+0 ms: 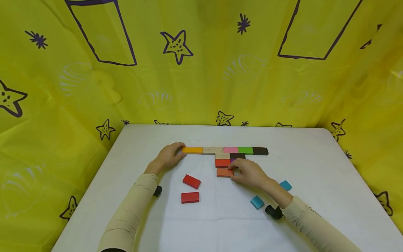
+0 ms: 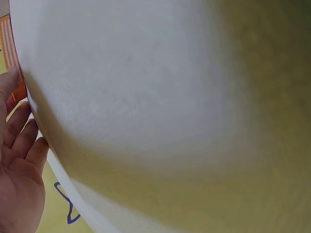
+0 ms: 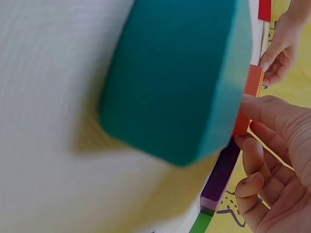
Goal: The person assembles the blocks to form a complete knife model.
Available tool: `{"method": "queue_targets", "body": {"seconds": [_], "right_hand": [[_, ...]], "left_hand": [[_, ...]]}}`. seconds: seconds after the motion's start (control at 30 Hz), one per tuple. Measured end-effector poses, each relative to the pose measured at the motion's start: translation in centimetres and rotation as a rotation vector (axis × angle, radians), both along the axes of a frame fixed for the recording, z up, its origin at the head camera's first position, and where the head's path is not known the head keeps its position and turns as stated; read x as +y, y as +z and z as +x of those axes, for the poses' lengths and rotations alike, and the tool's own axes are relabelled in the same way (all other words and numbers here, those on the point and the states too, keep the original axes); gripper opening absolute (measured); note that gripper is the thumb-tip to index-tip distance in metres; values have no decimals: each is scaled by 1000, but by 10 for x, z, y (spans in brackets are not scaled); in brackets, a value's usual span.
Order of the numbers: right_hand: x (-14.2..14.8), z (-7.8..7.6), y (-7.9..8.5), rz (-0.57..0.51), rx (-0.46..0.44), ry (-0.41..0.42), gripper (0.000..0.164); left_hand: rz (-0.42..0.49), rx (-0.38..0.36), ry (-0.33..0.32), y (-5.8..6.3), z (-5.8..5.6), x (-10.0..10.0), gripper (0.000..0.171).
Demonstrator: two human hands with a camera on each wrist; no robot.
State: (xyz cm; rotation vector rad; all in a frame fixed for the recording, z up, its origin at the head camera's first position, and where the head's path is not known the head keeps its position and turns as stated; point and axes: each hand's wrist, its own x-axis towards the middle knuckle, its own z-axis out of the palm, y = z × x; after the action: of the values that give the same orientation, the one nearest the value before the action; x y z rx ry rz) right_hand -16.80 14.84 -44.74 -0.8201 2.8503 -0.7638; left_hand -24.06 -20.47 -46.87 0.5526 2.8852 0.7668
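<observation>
A row of flat blocks runs across the white table: yellow-orange (image 1: 192, 150), plain wood (image 1: 212, 151), pink (image 1: 231, 150), green (image 1: 245, 150) and black (image 1: 260, 151). At its left end my left hand (image 1: 168, 155) holds the yellow-orange block between thumb and fingers. Below the row sit a shorter wood block (image 1: 222, 156) and a dark brown block (image 1: 237, 155), then a red block (image 1: 222, 163) beside a purple one (image 3: 221, 172), partly covered in the head view. My right hand (image 1: 252, 174) pinches the right end of an orange block (image 1: 224, 172), just in front of the red one.
Two loose red blocks, one angled (image 1: 191, 181) and one nearly straight (image 1: 190, 197), lie in front of the left hand. Near the right wrist lie two teal blocks, one nearer (image 1: 257, 202) and one farther (image 1: 285, 185). A yellow patterned curtain (image 1: 201, 84) surrounds the table.
</observation>
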Motion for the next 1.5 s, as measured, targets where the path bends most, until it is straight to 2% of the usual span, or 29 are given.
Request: {"method": "queue_targets", "body": {"seconds": [0.33,0.53,0.83,1.27,1.5], "right_hand": [[-1,1,0,9,-2,-55,26],[-3,-1,0,4,-2,-35,20],[-5,-2,-1,3,35,-25,21],[-8,-7,1,-9,28,-32,21],[-9,-8,1,-18,33,-30,20]], "left_hand": [[-5,6,-1,0,-1,0,38],[-3,2,2,0,-1,0,38],[-3,4,-1,-3,-3,0,38],[-8,29,-8,0,0,0,36],[-3,3,2,0,0,1,37]]}}
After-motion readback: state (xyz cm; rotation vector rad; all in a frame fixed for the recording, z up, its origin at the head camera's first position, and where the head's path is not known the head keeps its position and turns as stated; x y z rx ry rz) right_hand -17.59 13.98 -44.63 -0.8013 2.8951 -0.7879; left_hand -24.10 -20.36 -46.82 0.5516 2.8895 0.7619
